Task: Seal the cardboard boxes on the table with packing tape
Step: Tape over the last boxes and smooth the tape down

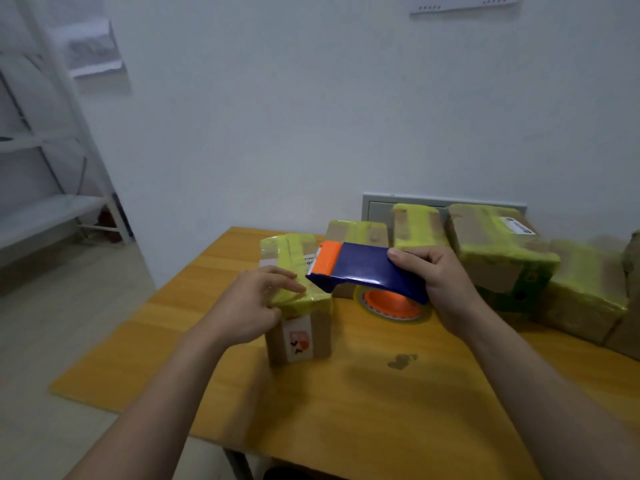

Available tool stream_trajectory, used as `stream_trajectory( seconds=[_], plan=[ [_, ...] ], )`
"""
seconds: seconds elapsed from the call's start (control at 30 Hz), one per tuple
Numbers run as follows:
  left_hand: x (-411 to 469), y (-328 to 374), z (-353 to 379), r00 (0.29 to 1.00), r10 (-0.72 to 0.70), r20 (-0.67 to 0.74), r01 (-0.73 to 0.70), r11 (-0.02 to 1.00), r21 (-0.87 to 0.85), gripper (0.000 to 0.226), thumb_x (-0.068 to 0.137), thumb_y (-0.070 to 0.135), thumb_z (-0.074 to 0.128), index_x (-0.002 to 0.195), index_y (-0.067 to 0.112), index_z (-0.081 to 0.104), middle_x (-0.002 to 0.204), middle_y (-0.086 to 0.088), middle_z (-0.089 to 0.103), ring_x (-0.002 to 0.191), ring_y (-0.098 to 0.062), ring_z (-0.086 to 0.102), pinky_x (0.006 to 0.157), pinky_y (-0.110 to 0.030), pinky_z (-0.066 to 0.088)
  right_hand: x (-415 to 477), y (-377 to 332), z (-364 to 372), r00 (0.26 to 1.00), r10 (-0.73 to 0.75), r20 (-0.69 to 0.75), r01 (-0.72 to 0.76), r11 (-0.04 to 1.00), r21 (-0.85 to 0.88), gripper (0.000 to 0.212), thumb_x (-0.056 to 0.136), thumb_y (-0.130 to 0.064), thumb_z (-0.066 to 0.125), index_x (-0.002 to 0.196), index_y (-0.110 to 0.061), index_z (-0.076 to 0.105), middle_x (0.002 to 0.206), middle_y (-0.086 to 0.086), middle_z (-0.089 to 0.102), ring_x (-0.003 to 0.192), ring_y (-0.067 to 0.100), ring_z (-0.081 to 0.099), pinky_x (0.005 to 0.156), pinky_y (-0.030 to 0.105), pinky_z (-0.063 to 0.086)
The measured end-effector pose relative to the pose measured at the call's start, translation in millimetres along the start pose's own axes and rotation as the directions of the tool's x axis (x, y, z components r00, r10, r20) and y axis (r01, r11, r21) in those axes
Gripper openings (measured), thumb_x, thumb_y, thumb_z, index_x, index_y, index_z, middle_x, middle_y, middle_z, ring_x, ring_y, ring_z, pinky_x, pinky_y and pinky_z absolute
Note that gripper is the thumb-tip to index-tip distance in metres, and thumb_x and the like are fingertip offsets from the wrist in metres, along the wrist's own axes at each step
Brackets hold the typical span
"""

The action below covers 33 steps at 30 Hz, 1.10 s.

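Note:
A small cardboard box [304, 336] stands near the middle of the wooden table [363, 410], its top wrapped in yellow-green tape and a white sticker on its front. My left hand [254, 306] rests on the box's top near edge, fingers on the tape. My right hand [440, 289] grips a blue tape dispenser [367, 268] with an orange blade end and an orange-cored tape roll [394, 303]. The dispenser hangs over the box's right side, blade end above the taped top.
Several more boxes wrapped in yellow-green tape stand along the table's back and right: one [356, 233] behind the dispenser, one [415, 226] by the wall, a large one [502, 258] and another [585, 292] at the right. A white shelf rack [52, 168] stands at left.

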<state>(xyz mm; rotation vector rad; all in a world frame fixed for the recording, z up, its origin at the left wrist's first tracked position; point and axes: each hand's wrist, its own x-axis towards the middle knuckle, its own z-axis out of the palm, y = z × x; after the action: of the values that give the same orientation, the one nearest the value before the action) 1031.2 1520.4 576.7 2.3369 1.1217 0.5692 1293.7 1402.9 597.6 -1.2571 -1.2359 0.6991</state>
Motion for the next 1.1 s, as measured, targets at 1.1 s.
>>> stream_trajectory(
  seconds=[1.1],
  plan=[
    [6, 11, -4, 0.961, 0.016, 0.276, 0.272, -0.217, -0.937, 0.024, 0.084, 0.023, 0.079, 0.102, 0.007, 0.077, 0.106, -0.011, 0.060, 0.080, -0.012, 0.052, 0.065, -0.021, 0.050, 37, -4, 31, 0.968, -0.074, 0.239, 0.009, 0.965, 0.263, 0.026, 0.090, -0.030, 0.054, 0.080, -0.017, 0.074, 0.078, 0.007, 0.071, 0.070, 0.017, 0.066, 0.061, 0.022, 0.052]
  ],
)
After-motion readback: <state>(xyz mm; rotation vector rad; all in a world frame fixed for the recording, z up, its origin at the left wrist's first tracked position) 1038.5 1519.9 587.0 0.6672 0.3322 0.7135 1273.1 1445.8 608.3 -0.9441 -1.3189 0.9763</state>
